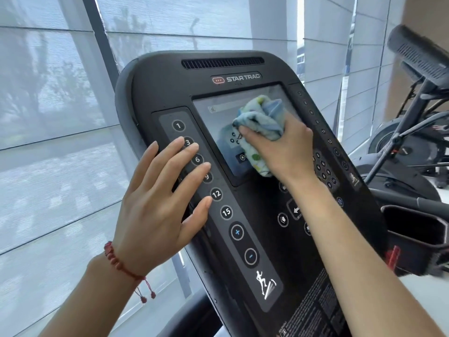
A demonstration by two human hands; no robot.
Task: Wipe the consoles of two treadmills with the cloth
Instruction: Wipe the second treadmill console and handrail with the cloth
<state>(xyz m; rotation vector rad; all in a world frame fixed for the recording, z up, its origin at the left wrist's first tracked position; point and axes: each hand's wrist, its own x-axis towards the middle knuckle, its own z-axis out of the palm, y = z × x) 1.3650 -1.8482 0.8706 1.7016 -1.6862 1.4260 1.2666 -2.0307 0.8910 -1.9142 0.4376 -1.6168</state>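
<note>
A black Star Trac treadmill console (170, 83) fills the middle of the view, tilted to the right. My right hand (284, 152) grips a bunched light-blue patterned cloth (261, 117) and presses it against the console's screen (213, 117). My left hand (160, 203), with a red bead bracelet on the wrist, lies flat with straight fingers on the left strip of numbered buttons (227, 211), covering the ones around 3 to 12.
Shaded windows (48, 117) stand behind and left of the console. At the right are a second machine's dark console (420, 57) on a stand, other gym machines (403, 152), a black cup holder (413, 227) and a red clip (393, 257).
</note>
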